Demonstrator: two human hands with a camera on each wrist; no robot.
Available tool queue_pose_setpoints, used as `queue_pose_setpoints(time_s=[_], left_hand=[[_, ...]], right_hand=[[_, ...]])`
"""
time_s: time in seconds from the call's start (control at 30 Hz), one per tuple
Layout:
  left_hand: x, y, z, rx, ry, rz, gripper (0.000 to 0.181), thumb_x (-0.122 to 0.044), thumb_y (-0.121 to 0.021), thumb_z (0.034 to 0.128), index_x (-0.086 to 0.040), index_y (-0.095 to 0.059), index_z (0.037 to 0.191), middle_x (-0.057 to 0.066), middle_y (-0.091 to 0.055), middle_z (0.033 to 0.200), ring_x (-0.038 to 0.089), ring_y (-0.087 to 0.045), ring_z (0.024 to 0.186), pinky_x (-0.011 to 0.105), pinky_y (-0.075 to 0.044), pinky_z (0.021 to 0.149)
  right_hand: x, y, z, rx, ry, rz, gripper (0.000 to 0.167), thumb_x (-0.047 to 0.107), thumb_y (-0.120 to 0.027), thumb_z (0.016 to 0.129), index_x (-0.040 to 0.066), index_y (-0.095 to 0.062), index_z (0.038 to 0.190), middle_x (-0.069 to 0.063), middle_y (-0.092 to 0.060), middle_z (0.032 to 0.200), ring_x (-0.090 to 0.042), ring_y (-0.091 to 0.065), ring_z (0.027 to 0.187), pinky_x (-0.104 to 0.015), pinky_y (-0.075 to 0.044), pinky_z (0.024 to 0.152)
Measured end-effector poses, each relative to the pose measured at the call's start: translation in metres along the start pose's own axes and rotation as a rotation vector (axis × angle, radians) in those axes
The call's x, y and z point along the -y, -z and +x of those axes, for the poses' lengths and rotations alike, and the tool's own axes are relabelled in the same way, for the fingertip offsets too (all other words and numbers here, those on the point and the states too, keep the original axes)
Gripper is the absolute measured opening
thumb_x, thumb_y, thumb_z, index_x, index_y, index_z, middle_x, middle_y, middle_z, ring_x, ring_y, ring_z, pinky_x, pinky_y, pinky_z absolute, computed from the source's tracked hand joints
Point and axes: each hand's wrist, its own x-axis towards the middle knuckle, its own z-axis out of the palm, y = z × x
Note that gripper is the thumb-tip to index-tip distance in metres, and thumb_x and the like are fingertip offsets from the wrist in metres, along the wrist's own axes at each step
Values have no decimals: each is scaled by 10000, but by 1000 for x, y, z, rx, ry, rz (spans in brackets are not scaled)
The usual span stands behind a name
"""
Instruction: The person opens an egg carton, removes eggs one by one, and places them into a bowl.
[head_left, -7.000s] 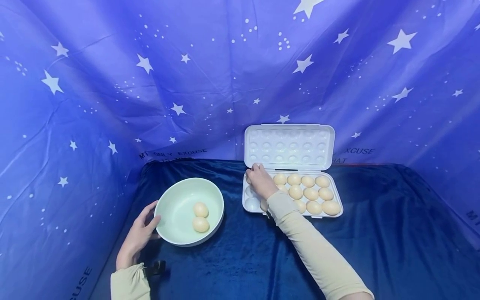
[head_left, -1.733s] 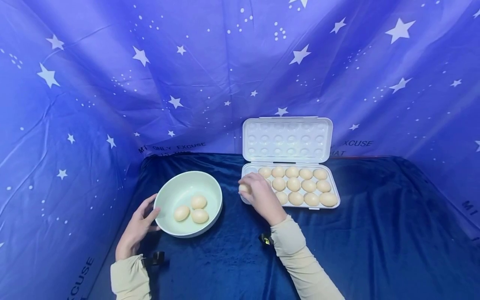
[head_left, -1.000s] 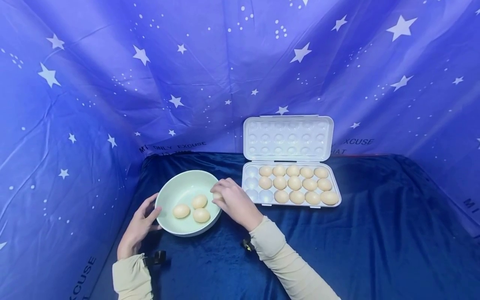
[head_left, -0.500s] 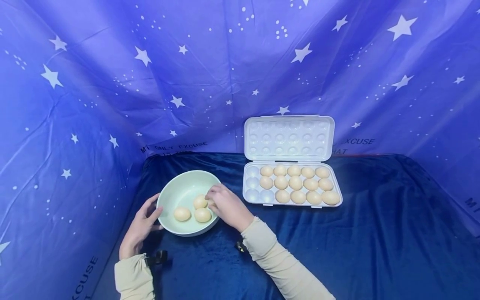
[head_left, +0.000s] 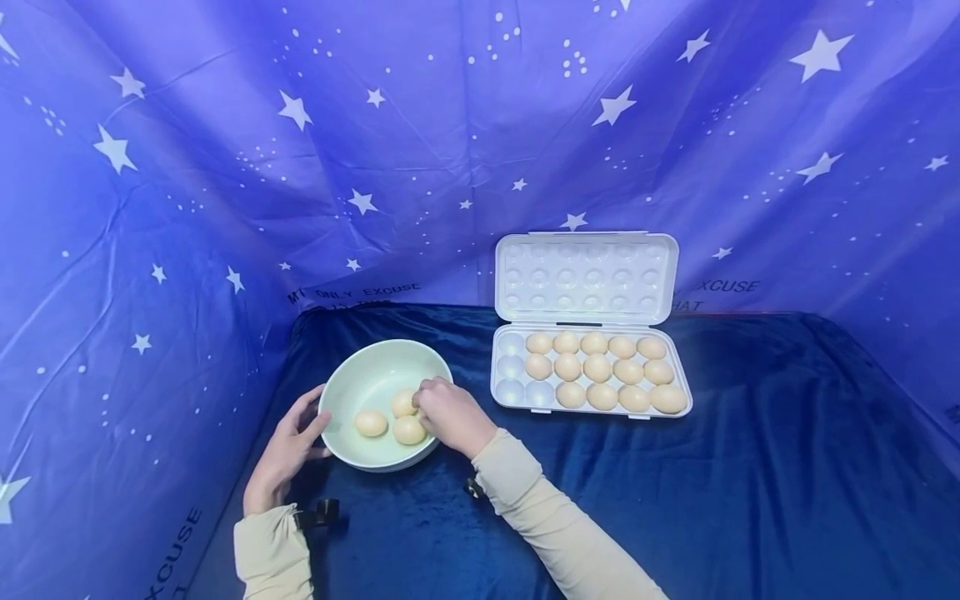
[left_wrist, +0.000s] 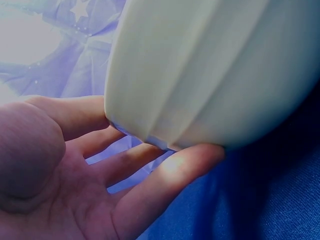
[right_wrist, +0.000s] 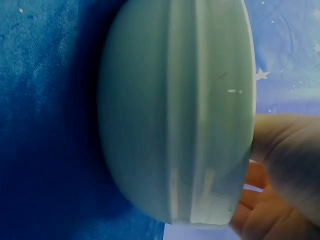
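Note:
A pale green bowl stands on the dark blue cloth, with three eggs visible inside. At the bowl's left side my left hand grips it, thumb at the rim and fingers against the outer wall. My right hand reaches over the right rim, fingers curled around an egg that they hide from view, close beside the eggs in the bowl. In the right wrist view the bowl's ribbed outside covers the fingertips. An egg box with its lid raised holds rows of eggs.
Several cups at the left end of the egg box are bare. Its upright lid leans near the star-patterned curtain. A black wrist camera sits by the left sleeve. Dark cloth spreads to the front and right.
A third egg has joined the two in the bowl. My right hand has taken another egg from the box and moved left, over the rim into the bowl. My left hand has stayed put.

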Motion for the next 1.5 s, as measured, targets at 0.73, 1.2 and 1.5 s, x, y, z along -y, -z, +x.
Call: queue_pose_setpoints(time_s=[0.73, 1.2, 1.5], left_hand=[[0, -1, 0, -2, 1, 26, 549, -227, -473, 1066, -82, -266, 1553, 277, -380, 1501, 94, -626, 956, 308, -614, 695], [1, -2, 0, 0, -5, 5, 541, -216, -472, 1067, -80, -272, 1550, 271, -359, 1520, 71, -626, 941, 297, -616, 690], [0, -1, 0, -4, 1, 23, 554, -254, -479, 1064, -90, -274, 1552, 270, -352, 1526, 170, -632, 1013, 315, -619, 711]], right_hand=[[-22, 18, -5, -13, 16, 153, 302, 109, -678, 927, -5, -661, 1207, -115, -689, 1149, -242, -642, 1090, -347, -539, 962], [-71, 40, -35, -142, 9, 12, 284, 89, -703, 899, -6, -675, 1166, -121, -689, 1088, -268, -635, 1026, -381, -561, 888], [-104, 47, -53, -158, -74, -71, 304, 61, -761, 831, -6, -676, 1116, -124, -677, 1085, -282, -631, 1027, -401, -572, 844]])
